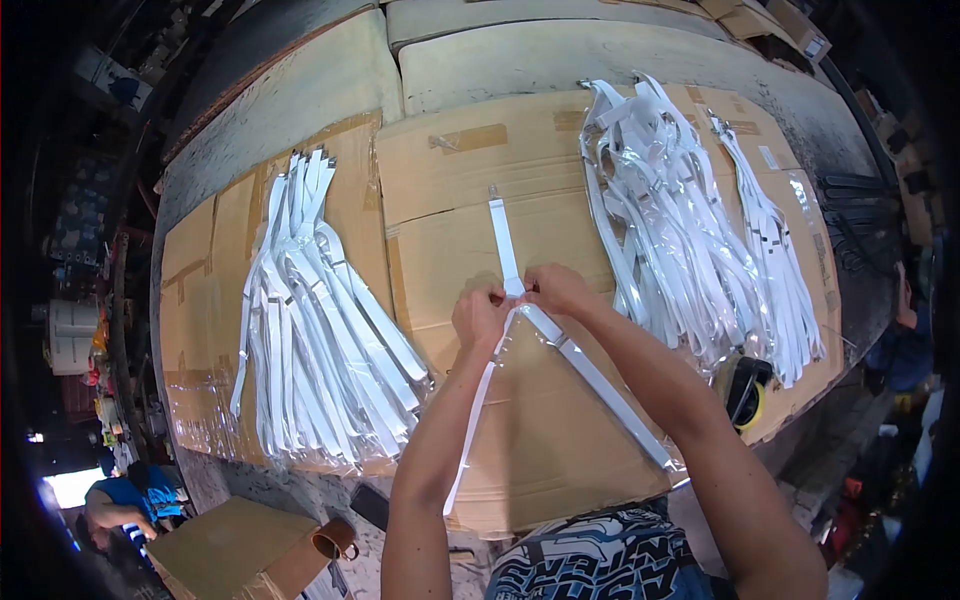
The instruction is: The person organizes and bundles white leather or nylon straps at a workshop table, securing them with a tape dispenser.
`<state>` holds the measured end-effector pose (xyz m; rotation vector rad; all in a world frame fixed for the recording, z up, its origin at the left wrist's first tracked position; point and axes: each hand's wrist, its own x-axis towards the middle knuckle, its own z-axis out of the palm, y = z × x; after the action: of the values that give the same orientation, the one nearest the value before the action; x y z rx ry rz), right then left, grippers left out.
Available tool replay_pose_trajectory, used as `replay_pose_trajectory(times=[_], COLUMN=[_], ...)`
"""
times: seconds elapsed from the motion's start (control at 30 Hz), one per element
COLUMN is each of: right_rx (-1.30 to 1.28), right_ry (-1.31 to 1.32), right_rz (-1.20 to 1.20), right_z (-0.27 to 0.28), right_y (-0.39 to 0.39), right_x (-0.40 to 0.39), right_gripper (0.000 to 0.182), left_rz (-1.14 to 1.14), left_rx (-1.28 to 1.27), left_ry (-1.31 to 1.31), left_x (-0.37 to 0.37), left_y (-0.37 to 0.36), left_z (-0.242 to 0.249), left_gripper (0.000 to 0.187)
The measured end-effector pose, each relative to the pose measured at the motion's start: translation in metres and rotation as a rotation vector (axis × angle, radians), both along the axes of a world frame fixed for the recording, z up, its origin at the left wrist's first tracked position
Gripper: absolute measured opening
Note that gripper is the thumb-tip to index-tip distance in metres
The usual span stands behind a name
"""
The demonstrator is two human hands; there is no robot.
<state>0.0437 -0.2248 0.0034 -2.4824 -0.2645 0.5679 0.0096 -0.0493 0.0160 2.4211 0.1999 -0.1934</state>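
Observation:
White Y-shaped suspenders (503, 240) lie on the cardboard in front of me, with one strap and its metal clip pointing away and two straps spreading toward my body. At the joint of the straps, my left hand (482, 318) pinches from the left side. My right hand (556, 290) grips the same joint from the right, its fingers closed close to my left fingertips. The right-hand strap carries a metal slider and runs under my right forearm. Part of the joint is hidden behind my fingers.
Piles of white suspenders lie left (300, 320) and right (670, 210), with a smaller bundle (770, 230) farther right. A tape roll (745, 392) sits by the right edge. Near the front are a phone (370, 506), a brown mug (334, 540) and a cardboard box (235, 545). Other people are partly visible at both sides.

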Motion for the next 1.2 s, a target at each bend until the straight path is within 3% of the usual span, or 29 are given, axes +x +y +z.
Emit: replay_pose_trajectory(times=[0.17,0.4,0.5,0.6,0.73,0.87,1.1,1.2], right_rx=[-0.016,-0.009,0.113,0.153,0.001,-0.132,-0.101,-0.150], right_ry=[0.002,0.013,-0.019,-0.134,-0.289,-0.299,-0.342,-0.401], right_rz=[-0.017,-0.029,-0.049,-0.176,-0.291,-0.293,-0.336,-0.349], right_z=[0.005,0.001,-0.022,-0.001,0.042,0.048,0.008,-0.001], right_y=[0.003,0.004,-0.002,-0.013,-0.041,-0.061,-0.073,-0.077], right_x=[-0.001,-0.003,-0.008,-0.044,-0.164,-0.257,-0.271,-0.251], right_gripper=[0.025,0.025,0.030,0.040,0.056,0.061,0.053,0.051], left_rz=[-0.024,-0.089,-0.013,0.061,-0.051,0.032,0.078,0.054], left_rx=[-0.022,-0.071,-0.215,-0.251,0.089,0.260,0.175,-0.010], left_ry=[0.098,0.034,0.002,-0.211,-0.186,-0.161,-0.055,-0.188], left_x=[0.008,0.008,-0.008,-0.059,-0.187,-0.284,-0.304,-0.282], left_y=[0.007,0.018,0.028,0.041,0.067,0.078,0.071,0.055], left_z=[0.000,-0.009,-0.015,0.011,0.038,0.039,0.029,0.023], left_gripper=[0.023,0.011,0.017,0.030,0.043,0.051,0.053,0.052])
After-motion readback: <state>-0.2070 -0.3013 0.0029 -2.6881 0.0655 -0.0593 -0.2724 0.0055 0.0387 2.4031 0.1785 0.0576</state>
